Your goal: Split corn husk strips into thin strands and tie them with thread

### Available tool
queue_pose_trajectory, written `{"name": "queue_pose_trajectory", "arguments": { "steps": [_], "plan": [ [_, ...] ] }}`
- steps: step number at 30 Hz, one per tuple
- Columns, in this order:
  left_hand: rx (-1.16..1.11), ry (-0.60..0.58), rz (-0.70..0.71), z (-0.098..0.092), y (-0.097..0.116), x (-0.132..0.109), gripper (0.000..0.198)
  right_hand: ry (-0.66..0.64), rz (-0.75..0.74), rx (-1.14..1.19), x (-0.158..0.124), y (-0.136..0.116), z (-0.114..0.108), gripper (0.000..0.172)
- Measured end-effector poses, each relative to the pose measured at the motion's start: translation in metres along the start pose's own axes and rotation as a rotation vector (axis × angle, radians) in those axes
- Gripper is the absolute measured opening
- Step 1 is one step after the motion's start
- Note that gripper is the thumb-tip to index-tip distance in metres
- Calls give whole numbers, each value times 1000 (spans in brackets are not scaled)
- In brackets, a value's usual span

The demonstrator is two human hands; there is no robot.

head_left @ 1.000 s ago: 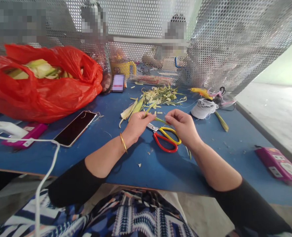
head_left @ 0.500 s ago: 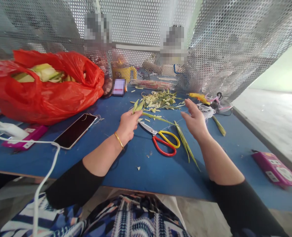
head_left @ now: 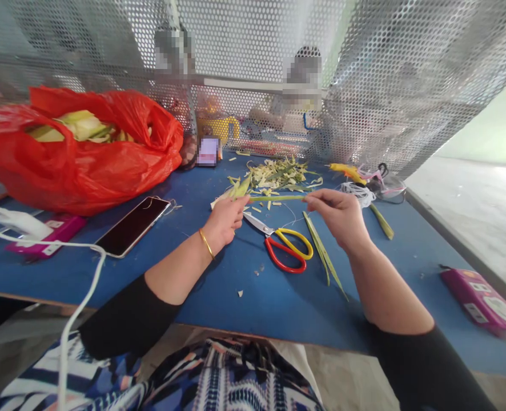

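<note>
My left hand [head_left: 226, 221] is closed around a small bundle of pale green husk [head_left: 241, 186], which looks like corn husk. From it a narrow green husk strip [head_left: 278, 198] runs taut and nearly level to my right hand [head_left: 341, 216], whose thumb and fingers pinch its far end. Below the strip lie scissors [head_left: 293, 251] with one red and one yellow handle, blades partly under my left hand. Two long green husk strips [head_left: 322, 249] rest beside the handles. Behind the hands is a heap of husk cuttings [head_left: 281, 173].
A red plastic bag [head_left: 120, 177] of husks stands at the left, before it a phone [head_left: 133, 226] and white cable [head_left: 79, 314]. White string [head_left: 359, 194] and glasses [head_left: 390, 185] lie back right, a purple box [head_left: 484, 299] at right. A perforated metal screen [head_left: 253, 40] rises behind.
My right hand was open and apart from the strip; its fingers have closed on the strip's end. The strip, sagging toward the right before, is pulled straight. My left hand has barely moved.
</note>
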State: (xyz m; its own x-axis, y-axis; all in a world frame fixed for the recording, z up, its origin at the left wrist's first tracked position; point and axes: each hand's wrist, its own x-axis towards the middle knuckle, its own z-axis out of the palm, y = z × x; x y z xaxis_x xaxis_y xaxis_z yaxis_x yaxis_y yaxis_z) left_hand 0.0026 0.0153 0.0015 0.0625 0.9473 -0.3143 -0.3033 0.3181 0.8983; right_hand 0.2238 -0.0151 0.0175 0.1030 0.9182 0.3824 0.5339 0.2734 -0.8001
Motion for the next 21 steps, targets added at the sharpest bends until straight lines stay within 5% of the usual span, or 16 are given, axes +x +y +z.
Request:
{"name": "queue_pose_trajectory", "arguments": {
  "steps": [4, 10, 17, 21],
  "plan": [
    [-62, -151, -110, -4, 2, 2, 40, -10, 35, 154, -1, -8, -9, 22],
    [2, -133, -77, 0, 1, -3, 35, -418, 129, 273, -6, -18, -16, 21],
    [83, -521, -353, 9, -21, -12, 33, -353, 131, 192, -5, -12, 3, 19],
    [100, -587, -411, 9, -27, -11, 37, -364, 164, 161, -3, -4, 7, 18]
  ]
}}
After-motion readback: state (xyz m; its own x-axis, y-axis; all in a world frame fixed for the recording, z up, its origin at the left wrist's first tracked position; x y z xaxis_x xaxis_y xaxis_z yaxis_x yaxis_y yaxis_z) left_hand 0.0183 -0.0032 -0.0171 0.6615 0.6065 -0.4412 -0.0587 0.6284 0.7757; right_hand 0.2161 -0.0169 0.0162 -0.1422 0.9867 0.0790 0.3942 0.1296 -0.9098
